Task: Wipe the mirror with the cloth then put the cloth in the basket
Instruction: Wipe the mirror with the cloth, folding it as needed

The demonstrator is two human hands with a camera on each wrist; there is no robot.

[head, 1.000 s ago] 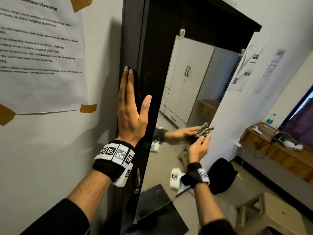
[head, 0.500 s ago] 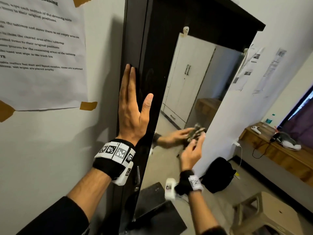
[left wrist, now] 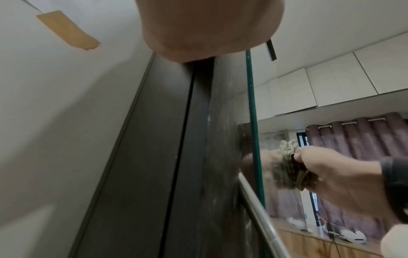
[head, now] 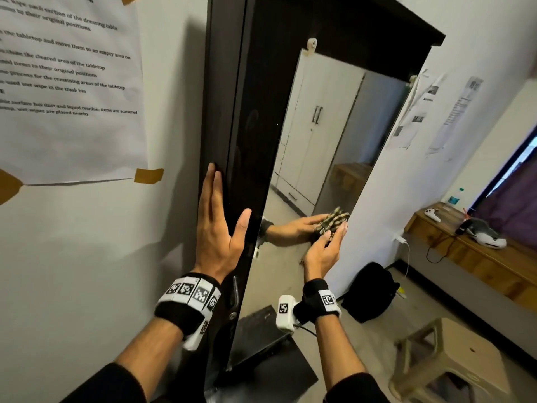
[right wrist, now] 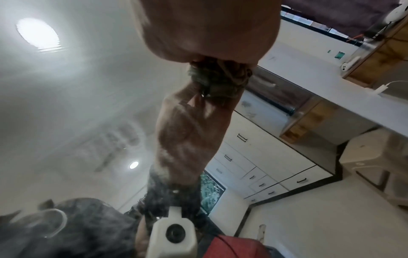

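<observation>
A tall mirror [head: 325, 135] is set in a dark cabinet door [head: 250, 141]. My right hand [head: 324, 251] grips a bunched checked cloth [head: 327, 228] and holds it against the glass near the mirror's lower right edge. The left wrist view shows the cloth [left wrist: 287, 169] bunched in that right hand [left wrist: 335, 176], touching the mirror [left wrist: 331, 83]. In the right wrist view the cloth [right wrist: 216, 82] meets its own reflection. My left hand [head: 218, 228] lies flat, fingers straight, on the door's left edge. No basket is in view.
A printed sheet [head: 66, 82] is taped to the wall on the left. On the floor to the right are a black bag [head: 369, 292] and a beige plastic stool [head: 453, 359]. A wooden counter [head: 479, 260] runs along the right wall. A metal door handle [left wrist: 260, 209] sits beside the mirror.
My right hand slid the cloth left and down across the glass, then back up a little. My left hand stayed flat on the door edge.
</observation>
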